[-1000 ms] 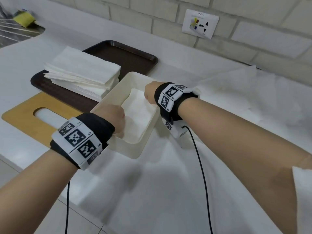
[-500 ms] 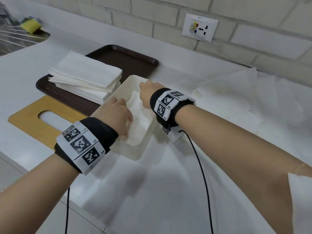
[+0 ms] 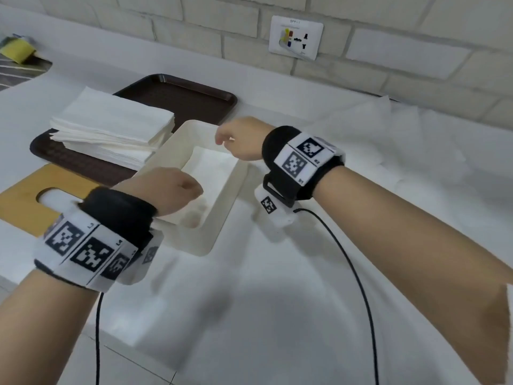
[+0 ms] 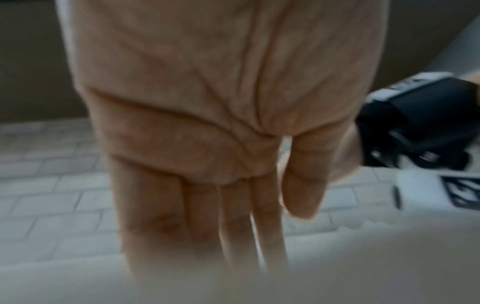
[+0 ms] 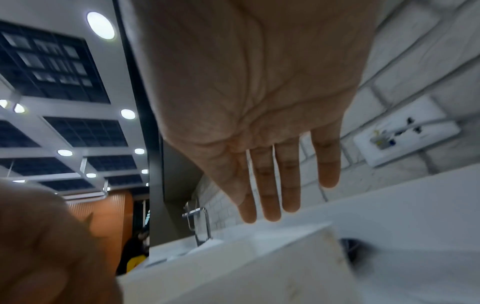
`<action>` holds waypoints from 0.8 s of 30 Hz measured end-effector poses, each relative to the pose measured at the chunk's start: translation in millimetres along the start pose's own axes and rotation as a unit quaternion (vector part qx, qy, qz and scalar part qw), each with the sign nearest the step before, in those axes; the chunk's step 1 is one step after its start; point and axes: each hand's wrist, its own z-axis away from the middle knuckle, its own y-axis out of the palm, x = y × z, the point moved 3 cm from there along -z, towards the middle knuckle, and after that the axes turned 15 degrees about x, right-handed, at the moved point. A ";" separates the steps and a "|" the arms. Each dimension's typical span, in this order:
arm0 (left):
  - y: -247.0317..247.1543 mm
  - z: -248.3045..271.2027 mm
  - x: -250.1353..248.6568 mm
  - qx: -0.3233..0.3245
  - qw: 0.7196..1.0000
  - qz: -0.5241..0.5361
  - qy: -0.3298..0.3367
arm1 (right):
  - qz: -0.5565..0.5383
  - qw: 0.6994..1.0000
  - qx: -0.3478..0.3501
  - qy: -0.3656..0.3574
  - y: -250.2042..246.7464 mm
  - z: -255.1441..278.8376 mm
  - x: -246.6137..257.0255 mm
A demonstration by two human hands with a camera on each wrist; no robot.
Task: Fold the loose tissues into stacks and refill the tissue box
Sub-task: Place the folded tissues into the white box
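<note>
The white tissue box stands open on the counter with flat tissues inside. My left hand hovers over its near end, fingers straight and pointing down, holding nothing. Over the far end, my right hand is likewise open and empty, its fingers straight above the box rim. A stack of folded tissues sits on the brown tray left of the box. Loose tissues lie spread on the counter at the right.
The wooden box lid with its oval slot lies at the left front, beside the tray. A wall socket is on the brick wall behind. A yellow sponge sits by the sink at far left. Black cables hang from both wrists.
Both hands have lifted up from the tissues inside the box and now hover above it. The tissues stay in the box.
</note>
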 end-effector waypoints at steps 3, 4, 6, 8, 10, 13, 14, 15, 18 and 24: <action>-7.9 22.5 -21.0 -0.166 0.983 0.038 0.073 | -0.050 0.998 -0.039 0.008 -0.4 44.6 -30.7; -7.1 30.8 -31.8 -0.215 0.970 0.047 0.101 | -0.054 0.998 -0.042 0.017 4.9 59.7 -40.7; 2.4 43.5 -57.0 -0.270 0.946 0.071 0.165 | -0.062 0.997 -0.040 0.038 19.7 90.4 -60.6; 19.3 46.4 -81.4 -0.269 0.933 0.081 0.224 | -0.065 0.995 -0.029 0.064 37.8 119.8 -77.7; 40.2 40.1 -101.1 -0.230 0.936 0.082 0.254 | -0.060 0.993 0.000 0.098 58.4 146.1 -94.9; 74.0 21.9 -124.6 -0.160 0.953 0.053 0.251 | -0.023 0.984 0.069 0.162 88.9 180.1 -119.7; 83.6 15.1 -131.2 -0.142 0.958 0.039 0.247 | -0.012 0.979 0.084 0.183 97.8 188.7 -127.8; 91.7 7.8 -137.3 -0.125 0.962 0.024 0.240 | 0.000 0.975 0.088 0.204 105.5 196.1 -136.4; 109.6 -11.7 -155.4 -0.085 0.972 -0.021 0.217 | 0.037 0.957 0.084 0.276 123.9 211.5 -162.6; 136.3 -34.0 -201.0 -0.027 0.972 -0.097 0.214 | -0.028 0.948 0.129 0.289 144.0 219.7 -184.3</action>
